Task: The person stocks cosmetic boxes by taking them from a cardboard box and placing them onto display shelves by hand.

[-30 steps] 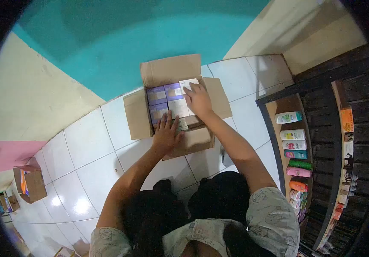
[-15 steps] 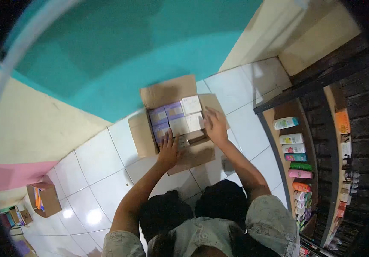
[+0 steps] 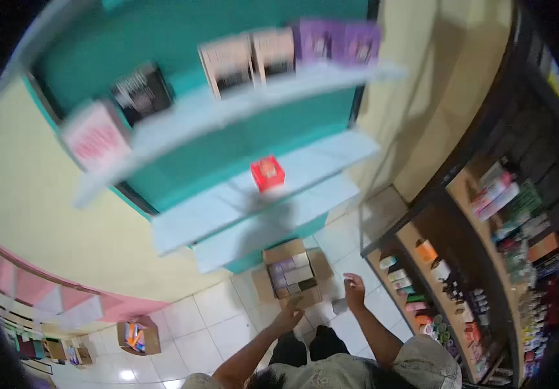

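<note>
Carton (image 3: 323, 267) on the floor (image 3: 195, 327), flaps spread, small boxes (image 3: 288, 273) inside. Both hands now off the boxes: left hand (image 3: 288, 316) loosely spread by the near flap (image 3: 309, 297), right hand (image 3: 355, 290) half-uncurled, gripping nothing I can see. Shelves (image 3: 328, 154) now in view.

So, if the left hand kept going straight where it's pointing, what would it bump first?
The left hand would probably meet the near flap of the open cardboard box first, though it might pass above it: depth is unclear here.
</note>
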`<state>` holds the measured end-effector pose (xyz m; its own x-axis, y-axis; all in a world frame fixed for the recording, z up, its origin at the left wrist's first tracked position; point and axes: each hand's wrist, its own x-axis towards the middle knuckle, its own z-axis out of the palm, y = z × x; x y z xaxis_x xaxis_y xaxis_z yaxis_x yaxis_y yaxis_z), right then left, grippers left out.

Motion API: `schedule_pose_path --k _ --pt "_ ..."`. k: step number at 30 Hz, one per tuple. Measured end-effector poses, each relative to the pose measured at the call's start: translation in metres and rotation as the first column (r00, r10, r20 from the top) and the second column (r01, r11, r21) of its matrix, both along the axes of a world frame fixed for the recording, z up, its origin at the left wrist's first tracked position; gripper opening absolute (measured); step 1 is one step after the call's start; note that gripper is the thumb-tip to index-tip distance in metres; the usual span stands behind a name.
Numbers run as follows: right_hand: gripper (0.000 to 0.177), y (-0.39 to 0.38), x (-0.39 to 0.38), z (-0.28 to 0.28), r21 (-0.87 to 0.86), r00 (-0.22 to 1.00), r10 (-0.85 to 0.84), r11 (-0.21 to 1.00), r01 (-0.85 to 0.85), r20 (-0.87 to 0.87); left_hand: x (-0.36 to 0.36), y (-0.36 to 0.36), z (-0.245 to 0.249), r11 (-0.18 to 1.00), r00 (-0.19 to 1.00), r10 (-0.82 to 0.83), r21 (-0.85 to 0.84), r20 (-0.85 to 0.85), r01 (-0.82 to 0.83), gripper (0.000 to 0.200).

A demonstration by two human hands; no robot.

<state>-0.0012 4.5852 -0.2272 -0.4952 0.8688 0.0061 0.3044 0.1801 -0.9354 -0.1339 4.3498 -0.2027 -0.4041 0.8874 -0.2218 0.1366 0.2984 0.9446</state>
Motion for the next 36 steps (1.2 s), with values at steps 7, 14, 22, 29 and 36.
schedule_pose_path --k 7,14,22,29,36 --pt "0.016 -0.031 -0.058 0.277 0.313 0.957 0.259 0.927 -0.208 -0.129 -0.043 0.004 0.229 0.976 0.854 0.205 0.169 -0.477 -0.140 0.040" --pt "0.018 -0.035 -0.128 0.378 0.498 0.909 0.328 0.851 -0.165 -0.258 -0.081 -0.040 0.314 0.746 0.837 0.547 0.444 0.017 -0.497 0.042" --pt "0.055 -0.008 -0.221 0.589 0.955 0.826 0.557 0.190 -0.227 0.086 -0.081 -0.127 0.350 0.602 0.696 0.715 0.445 0.068 -0.663 0.041" --pt "0.084 0.006 -0.296 0.652 0.624 0.603 0.296 0.027 -0.781 0.741 -0.062 -0.143 0.336 0.577 0.654 0.751 0.393 0.089 -0.716 0.032" --pt "0.065 0.012 -0.312 0.656 0.522 0.489 0.416 0.039 -0.852 0.767 -0.034 -0.143 0.311 0.622 0.687 0.714 0.327 0.138 -0.712 0.028"
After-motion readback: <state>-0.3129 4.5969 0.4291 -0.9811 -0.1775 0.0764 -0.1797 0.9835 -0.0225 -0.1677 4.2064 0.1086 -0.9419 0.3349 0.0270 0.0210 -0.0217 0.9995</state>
